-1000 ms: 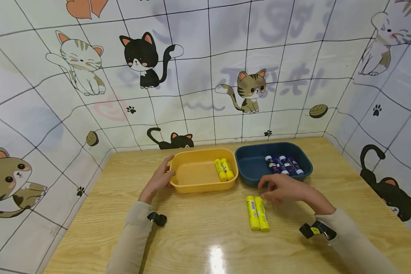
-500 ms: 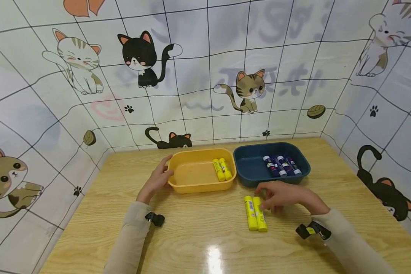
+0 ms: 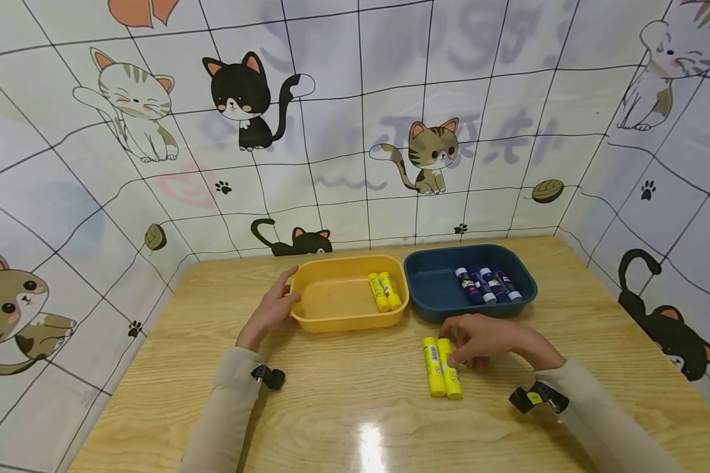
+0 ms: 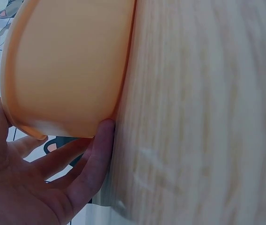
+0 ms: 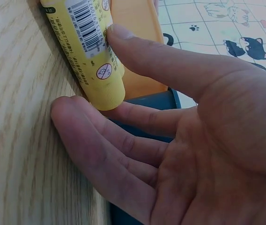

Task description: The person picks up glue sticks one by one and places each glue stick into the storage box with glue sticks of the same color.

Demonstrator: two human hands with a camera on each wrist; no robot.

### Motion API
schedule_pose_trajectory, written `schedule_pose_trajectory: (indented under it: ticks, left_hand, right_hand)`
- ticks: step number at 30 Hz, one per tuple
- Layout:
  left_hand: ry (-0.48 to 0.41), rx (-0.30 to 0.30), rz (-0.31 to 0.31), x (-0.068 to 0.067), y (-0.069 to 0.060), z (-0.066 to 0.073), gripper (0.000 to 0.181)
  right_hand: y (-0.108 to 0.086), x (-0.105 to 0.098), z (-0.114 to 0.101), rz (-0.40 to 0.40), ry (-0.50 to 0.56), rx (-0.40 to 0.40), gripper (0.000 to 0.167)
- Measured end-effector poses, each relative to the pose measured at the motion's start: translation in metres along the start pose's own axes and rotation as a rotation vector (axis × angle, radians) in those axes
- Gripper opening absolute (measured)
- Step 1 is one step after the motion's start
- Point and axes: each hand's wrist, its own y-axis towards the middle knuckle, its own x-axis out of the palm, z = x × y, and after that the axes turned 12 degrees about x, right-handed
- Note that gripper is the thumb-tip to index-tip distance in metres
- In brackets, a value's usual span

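Two yellow glue sticks (image 3: 442,368) lie side by side on the table in front of the blue basket (image 3: 428,309). My right hand (image 3: 486,340) is at the right-hand stick. In the right wrist view its thumb touches the side of a yellow glue stick (image 5: 88,51), while the other fingers spread loosely by the stick's end. At the left end of the yellow basket (image 3: 331,324), my left hand (image 3: 269,314) holds the rim with the thumb, its fingers against the outer wall. Inside that basket lie two more yellow glue sticks (image 3: 384,292).
Several dark blue glue sticks (image 3: 488,286) with white ends lie in the blue basket. Both baskets stand next to each other near the back of the wooden table (image 3: 331,394). A cat-patterned wall covering (image 3: 337,157) encloses the back and sides.
My right hand has moved slightly toward me, and its thumb has come onto the right-hand glue stick. My left hand stays on the yellow basket. The head view has shifted slightly.
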Motion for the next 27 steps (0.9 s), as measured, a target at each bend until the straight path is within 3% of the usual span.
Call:
schedule_pose_trajectory:
  ticks: [17,27]
  left_hand:
    - [-0.006,0.011,-0.004,0.0,0.001,-0.004,0.07]
    - [-0.015,-0.006,-0.004,0.0,0.001,-0.001,0.069]
  right_hand:
    - [-0.001,-0.001,0.003,-0.017,0.026,-0.024,0.045]
    - [-0.011,-0.007,0.001,-0.019,-0.021,-0.013,0.044]
